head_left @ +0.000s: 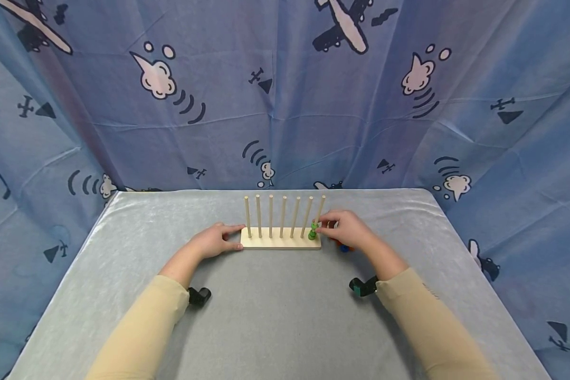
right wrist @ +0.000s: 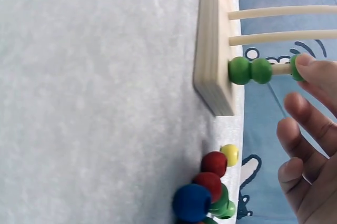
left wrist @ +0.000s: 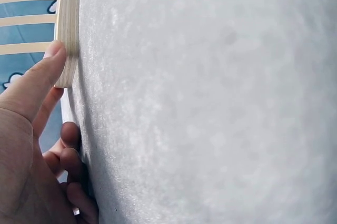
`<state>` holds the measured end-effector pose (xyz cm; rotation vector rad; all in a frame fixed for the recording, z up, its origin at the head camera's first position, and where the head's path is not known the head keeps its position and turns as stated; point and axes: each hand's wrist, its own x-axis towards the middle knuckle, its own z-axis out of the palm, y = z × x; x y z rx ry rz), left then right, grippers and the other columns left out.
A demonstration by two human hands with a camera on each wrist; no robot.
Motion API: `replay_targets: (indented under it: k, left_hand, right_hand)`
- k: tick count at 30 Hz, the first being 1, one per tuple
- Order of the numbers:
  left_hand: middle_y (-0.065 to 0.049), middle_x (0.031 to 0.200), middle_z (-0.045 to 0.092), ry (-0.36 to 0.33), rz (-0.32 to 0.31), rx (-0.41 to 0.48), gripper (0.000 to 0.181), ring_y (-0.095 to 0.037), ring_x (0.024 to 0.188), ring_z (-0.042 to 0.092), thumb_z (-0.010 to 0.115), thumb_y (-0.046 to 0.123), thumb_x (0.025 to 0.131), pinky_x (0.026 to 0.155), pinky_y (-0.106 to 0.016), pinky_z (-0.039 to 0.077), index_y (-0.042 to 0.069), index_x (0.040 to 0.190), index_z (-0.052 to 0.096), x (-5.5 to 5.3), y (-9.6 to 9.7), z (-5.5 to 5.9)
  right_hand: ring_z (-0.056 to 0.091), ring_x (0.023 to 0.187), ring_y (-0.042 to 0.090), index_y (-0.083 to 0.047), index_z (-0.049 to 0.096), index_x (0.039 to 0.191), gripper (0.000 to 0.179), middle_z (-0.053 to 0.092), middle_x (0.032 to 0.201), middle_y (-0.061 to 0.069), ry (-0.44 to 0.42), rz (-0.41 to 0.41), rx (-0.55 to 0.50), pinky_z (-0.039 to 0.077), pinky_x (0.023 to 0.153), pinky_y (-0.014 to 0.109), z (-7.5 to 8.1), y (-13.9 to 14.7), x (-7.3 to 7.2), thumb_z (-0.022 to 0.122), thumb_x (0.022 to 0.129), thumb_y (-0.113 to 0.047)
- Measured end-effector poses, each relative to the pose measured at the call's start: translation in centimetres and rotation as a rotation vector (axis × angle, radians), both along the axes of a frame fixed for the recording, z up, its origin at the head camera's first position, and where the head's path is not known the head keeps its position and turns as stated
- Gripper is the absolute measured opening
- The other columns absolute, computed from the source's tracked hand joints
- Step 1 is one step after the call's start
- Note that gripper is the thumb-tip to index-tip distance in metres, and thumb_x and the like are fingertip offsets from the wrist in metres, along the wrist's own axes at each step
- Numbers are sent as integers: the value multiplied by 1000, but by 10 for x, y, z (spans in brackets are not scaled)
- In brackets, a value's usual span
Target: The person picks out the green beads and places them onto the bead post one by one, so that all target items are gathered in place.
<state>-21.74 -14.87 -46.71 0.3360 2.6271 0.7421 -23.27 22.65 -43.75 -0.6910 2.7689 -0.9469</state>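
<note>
A wooden peg rack (head_left: pixel 280 243), a pale board with several upright pegs in a row, stands on the table. At its left end my left hand (head_left: pixel 212 240) holds the board between thumb and index finger. Two green beads (right wrist: pixel 249 71) sit at the bottom of the rightmost peg. Higher on that same peg, my right hand (head_left: pixel 349 228) pinches another green bead (right wrist: pixel 296 68) between thumb and a finger; the other fingers are loosely bent. The remaining pegs carry no beads.
Loose beads lie on the table right of the rack: a blue bead (right wrist: pixel 191 203), a red bead (right wrist: pixel 214 164), a yellow bead (right wrist: pixel 230 154) and several green ones. A grey cloth (head_left: pixel 275 306) covers the table. Behind it hangs a blue patterned curtain (head_left: pixel 228 68).
</note>
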Motion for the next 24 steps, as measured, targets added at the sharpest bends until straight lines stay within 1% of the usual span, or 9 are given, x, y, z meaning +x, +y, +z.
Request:
replay_targets:
  k: [12, 20, 24]
  left_hand:
    - [-6, 98, 49, -3, -2, 3, 67, -20, 84, 48, 73, 47, 88, 80, -40, 40, 31, 149, 48, 0, 0, 0]
    - [-6, 99, 50, 9, -7, 13, 67, -20, 84, 49, 73, 45, 88, 82, -42, 41, 29, 149, 49, 0, 0, -2]
    - [-6, 98, 50, 12, -9, 11, 66, -20, 84, 48, 73, 44, 89, 81, -41, 41, 29, 149, 49, 0, 0, -2]
  right_hand:
    - [61, 88, 18, -12, 75, 113, 26, 66, 93, -1, -27, -4, 58, 50, 76, 38, -10, -1, -2, 74, 91, -26]
    - [62, 87, 17, -14, 75, 117, 28, 67, 92, -3, -45, 16, 58, 50, 77, 39, -10, 1, -4, 73, 91, -26]
    - [62, 90, 18, -15, 74, 120, 32, 68, 95, -2, -64, 0, 47, 50, 77, 39, -7, 3, -3, 74, 91, -27]
